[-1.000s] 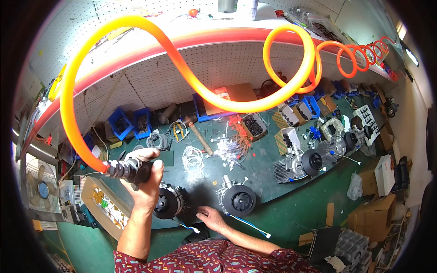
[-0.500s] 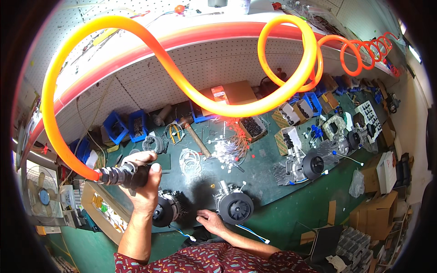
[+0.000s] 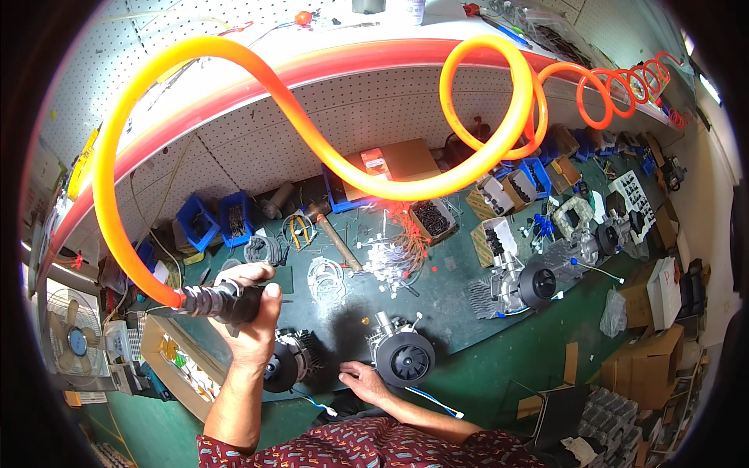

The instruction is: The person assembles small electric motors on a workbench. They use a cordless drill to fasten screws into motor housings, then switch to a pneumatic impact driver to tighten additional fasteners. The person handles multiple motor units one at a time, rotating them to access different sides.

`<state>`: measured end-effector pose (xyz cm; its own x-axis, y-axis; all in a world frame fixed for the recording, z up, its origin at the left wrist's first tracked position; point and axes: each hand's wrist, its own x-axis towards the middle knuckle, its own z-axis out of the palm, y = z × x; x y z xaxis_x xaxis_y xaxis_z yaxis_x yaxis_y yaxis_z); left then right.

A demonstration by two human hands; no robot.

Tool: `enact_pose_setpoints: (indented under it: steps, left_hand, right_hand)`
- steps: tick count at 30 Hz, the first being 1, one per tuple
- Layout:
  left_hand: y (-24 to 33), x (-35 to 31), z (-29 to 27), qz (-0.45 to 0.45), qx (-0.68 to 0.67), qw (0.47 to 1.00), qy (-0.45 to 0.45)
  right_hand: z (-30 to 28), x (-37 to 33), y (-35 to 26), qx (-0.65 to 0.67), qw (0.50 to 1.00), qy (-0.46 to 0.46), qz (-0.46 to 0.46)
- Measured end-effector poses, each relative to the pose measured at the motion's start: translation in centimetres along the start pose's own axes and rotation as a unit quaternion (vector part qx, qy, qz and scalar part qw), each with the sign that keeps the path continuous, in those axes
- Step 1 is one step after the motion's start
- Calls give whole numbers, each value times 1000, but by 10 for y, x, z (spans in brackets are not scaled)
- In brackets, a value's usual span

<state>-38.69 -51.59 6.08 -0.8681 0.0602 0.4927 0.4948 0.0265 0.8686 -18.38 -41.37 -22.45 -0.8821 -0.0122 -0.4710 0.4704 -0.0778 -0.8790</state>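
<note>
Left hand (image 3: 248,308) fingers clenched around a black air tool (image 3: 222,300) — raised above the bench, its orange coiled hose (image 3: 312,148) looping overhead. Right hand (image 3: 365,381) fingers loose, resting flat on the dark mat (image 3: 460,312) just beside a black-wheeled motor unit (image 3: 402,357).

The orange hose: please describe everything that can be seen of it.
The orange hose is a thick, glossy, translucent tube, plastic by its look. One end joins a dark ribbed fitting on the black tool that the left hand grips above the bench. From there it rises in a wide arc, dips across the white pegboard, makes one large loop, then narrows into a tight red-orange coil at upper right. Its far end cannot be seen. It hangs in the air, touching only the tool.
</note>
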Motion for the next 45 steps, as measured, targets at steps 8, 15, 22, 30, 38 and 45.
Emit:
enact_pose_setpoints:
  steps: [8, 15, 22, 30, 38, 45]
  left_hand:
    - [-1, -1, -1, 0, -2, 1000, -3]
    - [3, -1, -1, -10, 15, 1000, -2]
    - [-1, -2, 0, 3, -10, 1000, -2]
    - [-4, 0, -1, 36, 4, 999, -18]
    - [25, -15, -26, -42, -61, 997, -11]
    - [24, -37, -49, -89, -58, 994, -28]
  right_hand:
    - [-2, 0, -1, -3, 1000, -10, 10]
    - [-1, 1, 0, 5, 1000, -14, 14]
    - [-2, 2, -1, 4, 1000, -13, 14]
    - [2, 0, 7, 1, 999, 33, -5]
    - [18, -11, -72, 34, 998, 50, -33]
    - [53, -2, -81, 58, 992, 60, -98]
